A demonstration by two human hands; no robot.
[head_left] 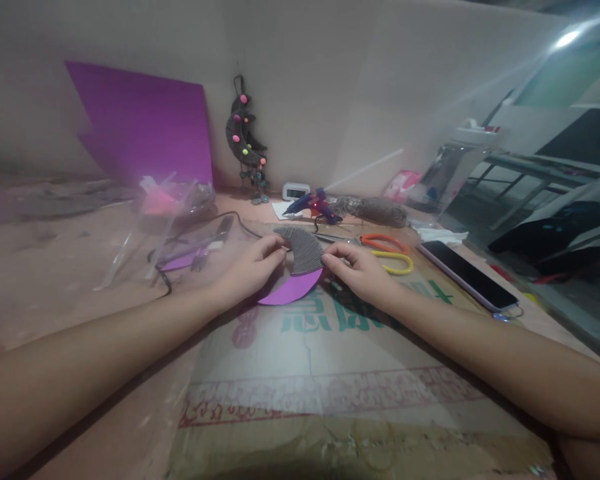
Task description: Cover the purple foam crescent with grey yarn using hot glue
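Holding a flat purple crescent-shaped card point(291, 291) between two hands, over a brown cardboard sheet point(260, 360) lying on a pinkish desk point(130, 440). Pinching at the inner edge with the left hand point(259, 270), thumb against fingertips; pinching at the outer edge with the right hand point(357, 270), directly opposite. Not making out whether a loose strand is also running between the right fingertips. Covering the upper part in close turns of thin grey cord point(304, 250), while leaving the lower part showing bare purple.

Probably working best by supporting the card flat without bending it, laying each turn snug against its neighbour, and pulling evenly rather than hard. Perhaps needing a slight fanning of the turns around the curve, spreading at the outer edge and bunching at the inner one, and checking for purple gaps.

Also seeing a crumpled clear plastic bag point(195, 199) at the back left, seemingly containing something pink, too blurred for naming. Noticing a tall transparent container with a white lid point(453, 175) at the back right, showing contents too hazily for telling.
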